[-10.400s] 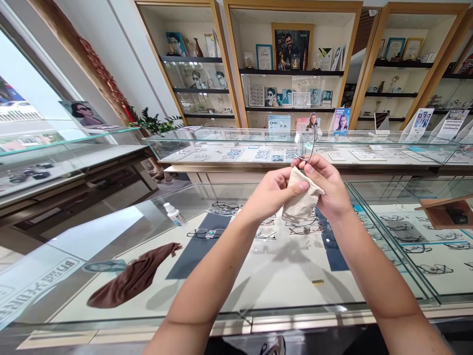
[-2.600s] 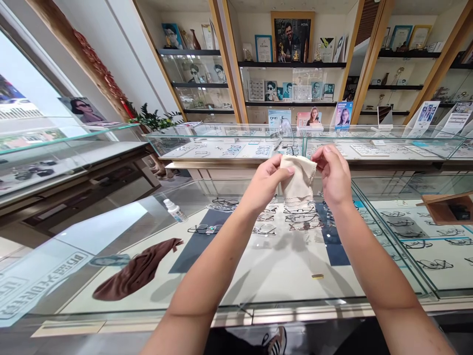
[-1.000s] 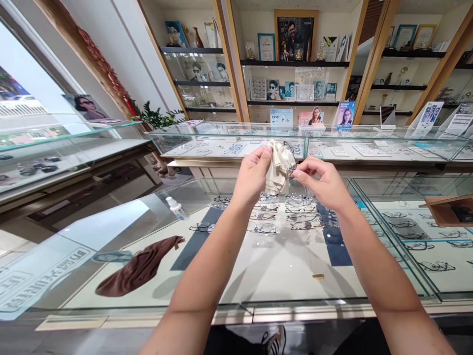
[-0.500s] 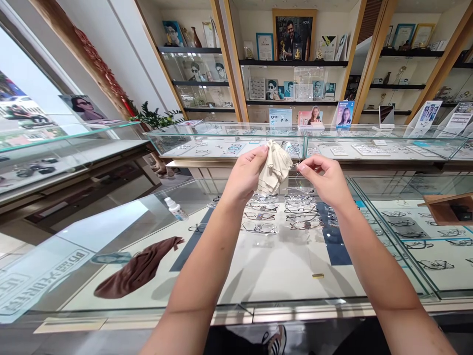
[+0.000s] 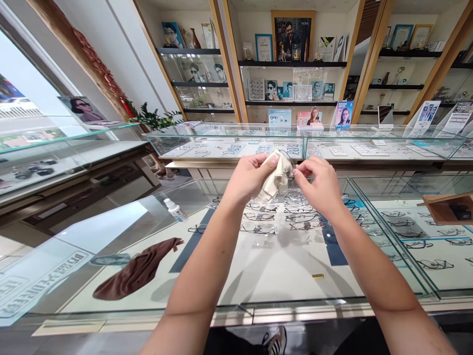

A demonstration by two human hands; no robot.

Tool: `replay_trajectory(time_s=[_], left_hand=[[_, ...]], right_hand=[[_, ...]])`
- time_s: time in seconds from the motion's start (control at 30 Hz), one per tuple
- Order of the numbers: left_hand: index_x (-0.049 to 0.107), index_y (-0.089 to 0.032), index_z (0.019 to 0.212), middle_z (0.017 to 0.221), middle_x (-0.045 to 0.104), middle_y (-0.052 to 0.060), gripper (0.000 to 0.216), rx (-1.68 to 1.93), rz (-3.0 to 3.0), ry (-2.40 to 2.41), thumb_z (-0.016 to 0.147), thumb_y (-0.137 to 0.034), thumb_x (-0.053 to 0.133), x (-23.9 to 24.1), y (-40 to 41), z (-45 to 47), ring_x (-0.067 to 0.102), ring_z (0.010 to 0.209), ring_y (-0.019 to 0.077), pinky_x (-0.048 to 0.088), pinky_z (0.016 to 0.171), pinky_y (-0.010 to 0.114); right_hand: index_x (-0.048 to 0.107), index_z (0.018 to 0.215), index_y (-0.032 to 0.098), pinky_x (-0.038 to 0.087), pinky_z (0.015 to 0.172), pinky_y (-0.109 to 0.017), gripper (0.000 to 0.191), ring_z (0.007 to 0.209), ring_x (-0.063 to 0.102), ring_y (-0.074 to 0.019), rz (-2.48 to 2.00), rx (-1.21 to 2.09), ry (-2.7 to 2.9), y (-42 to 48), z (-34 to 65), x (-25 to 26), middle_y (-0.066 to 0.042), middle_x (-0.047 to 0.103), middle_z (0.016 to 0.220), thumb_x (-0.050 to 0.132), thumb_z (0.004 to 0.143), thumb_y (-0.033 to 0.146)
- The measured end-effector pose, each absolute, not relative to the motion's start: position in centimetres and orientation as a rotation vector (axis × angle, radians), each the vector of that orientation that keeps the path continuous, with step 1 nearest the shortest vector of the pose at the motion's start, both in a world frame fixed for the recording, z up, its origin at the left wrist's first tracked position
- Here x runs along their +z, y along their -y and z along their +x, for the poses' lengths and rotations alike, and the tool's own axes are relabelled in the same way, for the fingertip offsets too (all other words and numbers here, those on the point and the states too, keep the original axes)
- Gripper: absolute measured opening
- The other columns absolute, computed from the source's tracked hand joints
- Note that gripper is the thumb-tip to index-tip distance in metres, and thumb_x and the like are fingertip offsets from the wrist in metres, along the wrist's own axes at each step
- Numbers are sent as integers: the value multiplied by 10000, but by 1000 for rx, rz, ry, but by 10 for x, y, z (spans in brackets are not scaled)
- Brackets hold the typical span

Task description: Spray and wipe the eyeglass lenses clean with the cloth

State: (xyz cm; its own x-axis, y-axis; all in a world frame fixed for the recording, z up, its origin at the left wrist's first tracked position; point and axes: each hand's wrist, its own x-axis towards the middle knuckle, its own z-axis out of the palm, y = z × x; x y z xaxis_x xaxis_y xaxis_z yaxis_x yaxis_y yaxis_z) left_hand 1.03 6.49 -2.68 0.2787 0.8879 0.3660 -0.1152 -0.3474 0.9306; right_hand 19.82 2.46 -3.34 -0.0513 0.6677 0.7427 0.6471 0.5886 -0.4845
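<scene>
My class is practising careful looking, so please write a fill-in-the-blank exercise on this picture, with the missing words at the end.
1. The left hand holds a cream cloth; the other cloth, lying on the glass case, is ____.
2. The right hand grips a pair of ____ that the cream cloth partly covers.
3. The cap of the bottle is ____.
4. The large framed poster bears the word ____.

Missing words: brown; glasses; white; HOYA.

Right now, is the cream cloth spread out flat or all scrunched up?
Scrunched up: the cream cloth is bunched in folds in the left hand, its zigzag edge hanging.
</scene>
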Motion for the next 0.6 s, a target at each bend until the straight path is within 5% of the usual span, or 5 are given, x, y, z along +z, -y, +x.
replay_trajectory(time_s=[0.17, 0.43, 0.6], left_hand=[[766, -151, 842, 660, 709, 37, 363, 1252, 1543, -841, 784, -498, 856, -23, -61, 8, 586, 516, 132, 428, 469, 231], [745, -156, 839, 674, 694, 9, 430, 1217, 1462, -828, 594, -427, 973, -21, -62, 14, 566, 533, 116, 432, 482, 225], [768, -152, 933, 847, 754, 42, 506, 1162, 1383, -637, 542, -368, 1005, -25, -63, 22, 657, 703, 135, 514, 616, 228]], right_hand=[[571, 723, 239, 315, 774, -388, 210, 833, 532, -233, -1103, -123, 1798, -22, 196, -35, -32, 626, 783, 624, 926, 234], [513, 702, 236, 350, 769, -363, 210, 785, 510, -210, -1062, 114, 1907, -21, 194, -33, -17, 574, 758, 583, 893, 181], [484, 697, 233, 343, 763, -364, 217, 787, 498, -211, -1089, 68, 1900, -21, 193, -34, -19, 558, 759, 586, 881, 181]])
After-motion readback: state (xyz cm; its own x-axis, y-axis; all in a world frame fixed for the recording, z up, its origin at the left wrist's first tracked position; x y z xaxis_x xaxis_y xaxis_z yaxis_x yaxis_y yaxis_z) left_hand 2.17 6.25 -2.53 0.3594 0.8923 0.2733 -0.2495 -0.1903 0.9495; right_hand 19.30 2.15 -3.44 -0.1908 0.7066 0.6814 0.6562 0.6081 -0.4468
